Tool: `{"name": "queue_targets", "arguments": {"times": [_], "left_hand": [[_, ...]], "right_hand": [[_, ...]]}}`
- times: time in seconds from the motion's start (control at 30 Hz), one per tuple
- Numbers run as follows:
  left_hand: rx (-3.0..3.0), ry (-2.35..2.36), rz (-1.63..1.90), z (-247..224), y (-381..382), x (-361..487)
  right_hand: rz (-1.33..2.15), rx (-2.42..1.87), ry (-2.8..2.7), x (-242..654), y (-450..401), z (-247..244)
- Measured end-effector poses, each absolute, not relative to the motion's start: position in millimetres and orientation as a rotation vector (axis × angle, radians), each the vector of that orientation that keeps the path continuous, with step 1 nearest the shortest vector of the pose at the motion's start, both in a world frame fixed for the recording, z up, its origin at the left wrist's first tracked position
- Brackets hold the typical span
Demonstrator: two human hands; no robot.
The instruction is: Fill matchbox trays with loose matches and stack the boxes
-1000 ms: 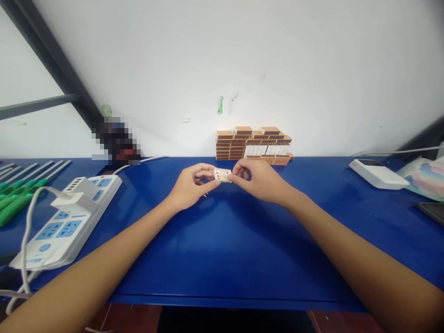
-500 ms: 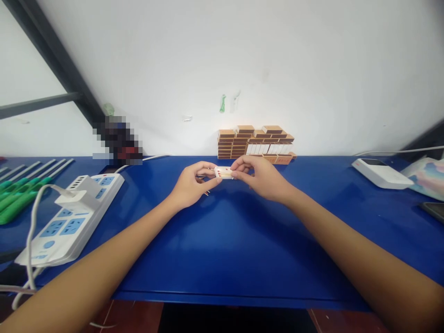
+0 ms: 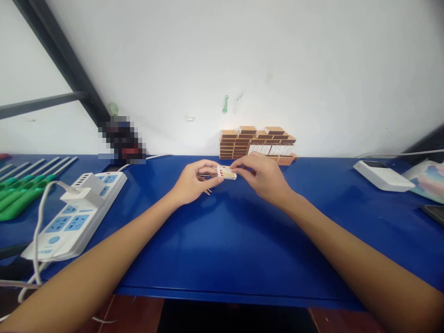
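Note:
My left hand (image 3: 196, 182) is closed around one end of a small white matchbox tray (image 3: 219, 172), held just above the blue table. Inside it lie several matches (image 3: 229, 175), their red heads toward my left fingers. My right hand (image 3: 262, 173) reaches in from the other side. Its thumb and forefinger are pinched together at the tray's far right edge; what they grip, if anything, is too small to name. Beneath my left hand, loose matches (image 3: 207, 190) show partly, the rest hidden by the fingers.
Stacked matchboxes (image 3: 239, 143) stand against the white wall behind my hands. To the left are a white power strip (image 3: 79, 217) with a plugged-in charger and green-handled tools (image 3: 24, 189). A white device (image 3: 381, 178) and a dark phone-like object (image 3: 433, 213) lie at the right.
My right fingers have shifted from gripping the tray's right end to its upper edge, uncovering more of the tray. The tray has tilted slightly, and the view has shifted a little.

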State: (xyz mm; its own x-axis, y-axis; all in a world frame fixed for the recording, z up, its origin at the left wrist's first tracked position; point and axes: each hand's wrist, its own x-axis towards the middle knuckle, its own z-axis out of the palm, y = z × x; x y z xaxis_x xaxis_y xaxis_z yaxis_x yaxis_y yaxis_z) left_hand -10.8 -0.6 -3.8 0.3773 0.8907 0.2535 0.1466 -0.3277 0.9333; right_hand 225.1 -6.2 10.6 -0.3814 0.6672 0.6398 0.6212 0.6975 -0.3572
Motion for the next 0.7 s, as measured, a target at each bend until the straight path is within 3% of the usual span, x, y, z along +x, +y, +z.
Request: {"name": "queue_targets", "arguments": {"times": [0.37,0.7], "left_hand": [[1.776,0.989,1.142,-1.4,12.2,-20.6],[1.727,1.118,1.381,-3.6,26.0,-30.8]], "right_hand": [[0.087,-0.924,-2.037,222.1,-9.0,4.6],[0.382,-1.176,-2.191,177.7,-20.9,-17.4]]}}
